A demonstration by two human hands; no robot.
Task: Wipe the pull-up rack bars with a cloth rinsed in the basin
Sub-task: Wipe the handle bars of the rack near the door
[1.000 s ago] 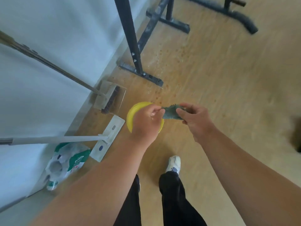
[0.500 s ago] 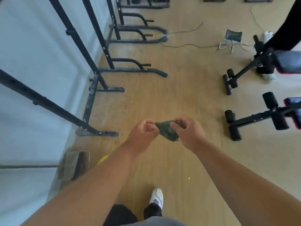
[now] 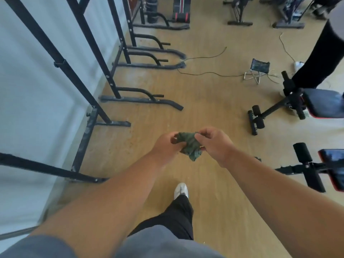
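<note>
A small dark green cloth [image 3: 189,145] hangs crumpled between my two hands above the wooden floor. My left hand [image 3: 166,146] pinches its left edge and my right hand [image 3: 214,144] pinches its right edge. The black pull-up rack [image 3: 74,81] stands to the left along the white wall, its slanted bars and floor feet running away from me. The basin is out of view.
More black racks [image 3: 149,51] line the wall further on. Sit-up benches [image 3: 305,164] stand at the right, with a small folding stool [image 3: 257,69] and cables on the floor beyond. Another person's leg [image 3: 320,58] is at the far right. My shoe [image 3: 181,189] is below the hands.
My view has lifted from the yellow basin, broom and mop near the wall to the row of racks ahead. Both hands keep hold of the cloth, which now hangs more bunched.
</note>
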